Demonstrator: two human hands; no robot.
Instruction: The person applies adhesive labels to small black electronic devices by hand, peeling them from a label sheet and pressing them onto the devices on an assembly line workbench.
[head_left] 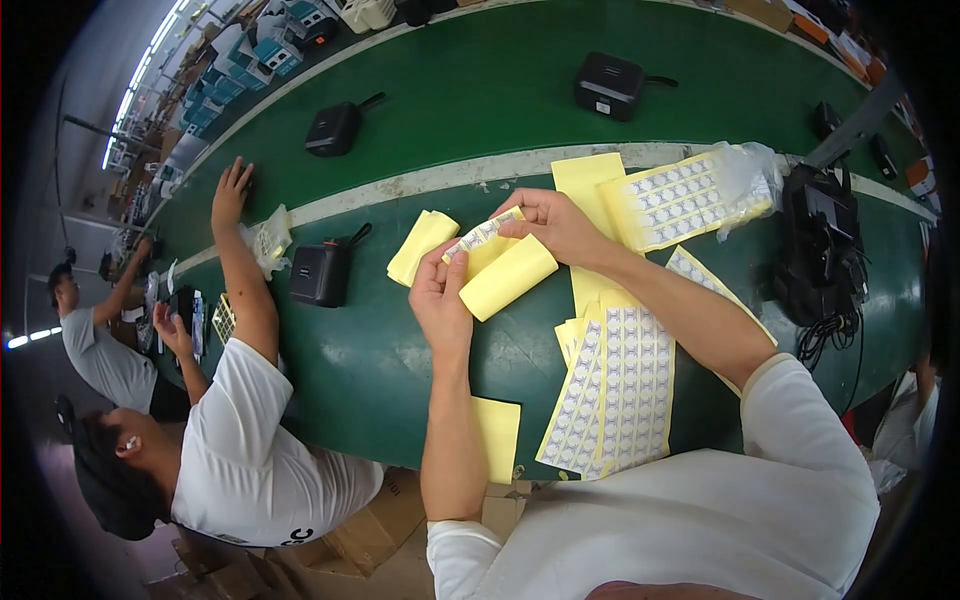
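The left hand's fingers (449,288) are nearly closed, thumb over fingertips, pinching one end of a curled sticker sheet (508,278). The right hand (550,228) has its thumb and index finger drawn together on the sheet's upper end, the other fingers bent behind. The sheet is held between the two hands, above a green worktable (380,375); a narrow band of small printed labels faces up along its top, and plain yellow backing rolls over below.

Just beyond the left fingers lies a folded yellow sheet (422,247). Under the right forearm, a long yellow backing sheet (583,180) runs up the table, next to a stack of sticker sheets (660,208) partly inside a clear plastic bag (752,180). Nearer the person's body, loose sticker sheets (638,390) overlap in a fan (labels upward, in neat rows), and a plain yellow square (497,438) sits by the left forearm.

Farther left stands a black boxy device (320,273) with a strap; two similar ones rest on the green surface past a pale rail (420,183). At right is a dark pile of black equipment and cables (820,245). On the left, a co-worker in a white T-shirt (240,450) stretches an arm across the table.
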